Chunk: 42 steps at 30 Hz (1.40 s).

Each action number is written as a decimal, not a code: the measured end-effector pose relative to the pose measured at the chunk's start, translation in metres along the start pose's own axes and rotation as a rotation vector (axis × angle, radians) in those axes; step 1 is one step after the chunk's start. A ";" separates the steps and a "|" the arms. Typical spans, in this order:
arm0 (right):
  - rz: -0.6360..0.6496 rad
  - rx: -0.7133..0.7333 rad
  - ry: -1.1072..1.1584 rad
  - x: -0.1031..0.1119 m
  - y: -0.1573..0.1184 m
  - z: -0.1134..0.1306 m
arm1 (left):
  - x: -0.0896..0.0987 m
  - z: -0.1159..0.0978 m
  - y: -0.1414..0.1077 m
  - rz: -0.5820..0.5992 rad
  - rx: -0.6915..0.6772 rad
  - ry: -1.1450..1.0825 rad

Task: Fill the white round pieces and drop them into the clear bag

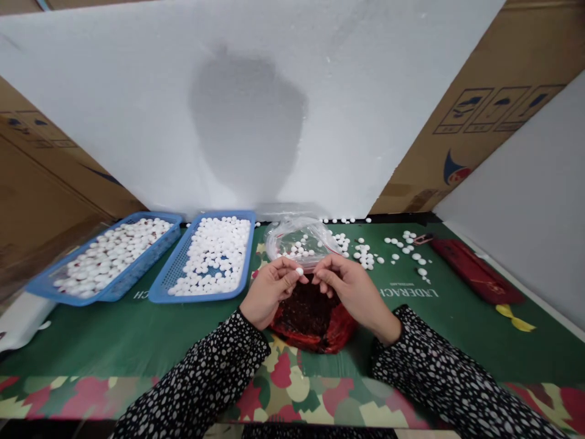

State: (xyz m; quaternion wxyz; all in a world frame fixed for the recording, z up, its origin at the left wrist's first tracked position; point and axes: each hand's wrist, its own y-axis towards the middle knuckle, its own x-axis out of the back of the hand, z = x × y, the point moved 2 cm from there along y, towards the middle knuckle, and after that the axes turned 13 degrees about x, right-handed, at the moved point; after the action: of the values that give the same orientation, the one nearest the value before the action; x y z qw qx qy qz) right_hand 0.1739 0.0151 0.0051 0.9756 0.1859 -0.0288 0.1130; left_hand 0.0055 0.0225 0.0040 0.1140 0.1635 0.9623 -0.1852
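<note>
My left hand (270, 289) pinches a small white ball (299, 271) between thumb and fingertips. Close beside it, my right hand (351, 289) has its thumb and fingertips pressed together; whatever they hold is too small to make out. Below both hands lies an opened red plastic bag (336, 335) with dark reddish-brown crumbly material (308, 311) inside. Just beyond the fingers rests a clear plastic bag (283, 235) with several white balls in it. More loose white balls (365, 256) are scattered on the green cloth to its right.
Two blue baskets stand at the left: the far-left basket (158, 259) and the nearer basket (155, 289), both with many white balls. A dark red pouch (475, 271) and a yellow ribbon (515, 318) lie right. A white panel (347, 110) and cardboard (498, 91) enclose the table.
</note>
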 end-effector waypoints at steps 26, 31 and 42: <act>-0.112 0.324 -0.341 -0.006 -0.006 0.009 | -0.004 0.003 -0.003 0.044 -0.016 0.008; -0.068 0.359 -0.330 -0.007 -0.006 0.013 | -0.002 0.002 -0.003 0.010 -0.026 0.006; -0.056 0.292 -0.185 -0.011 -0.004 0.011 | -0.001 0.002 -0.003 -0.081 -0.092 0.016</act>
State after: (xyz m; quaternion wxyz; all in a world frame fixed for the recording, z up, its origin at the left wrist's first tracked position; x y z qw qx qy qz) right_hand 0.1644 0.0046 0.0131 0.9341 0.3361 -0.0967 0.0711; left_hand 0.0053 0.0187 0.0034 0.1062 0.1207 0.9765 -0.1438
